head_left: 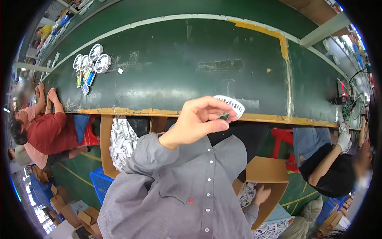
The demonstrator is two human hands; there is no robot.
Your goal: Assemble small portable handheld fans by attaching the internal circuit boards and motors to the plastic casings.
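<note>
My left hand (197, 121) is raised in front of my chest at the table's near edge. Its fingers are closed round a white round slotted lamp housing (235, 106), and a small green circuit board (224, 116) shows beside the thumb and fingertips. Whether the board is joined to the housing is hidden. Lower right, my right hand (261, 195) is over an open cardboard box (267, 169), beside a heap of small white parts (247, 194). Its fingers look apart, with nothing visible in them.
Several white slotted lamps (95, 52) with coloured tags lie on the green table (171, 67), far left. Another box (106, 145) holds white parts (122, 139). A person in red (53, 133) sits left; one in black with a white glove (344, 140) works right. A red stool (280, 143) stands nearby.
</note>
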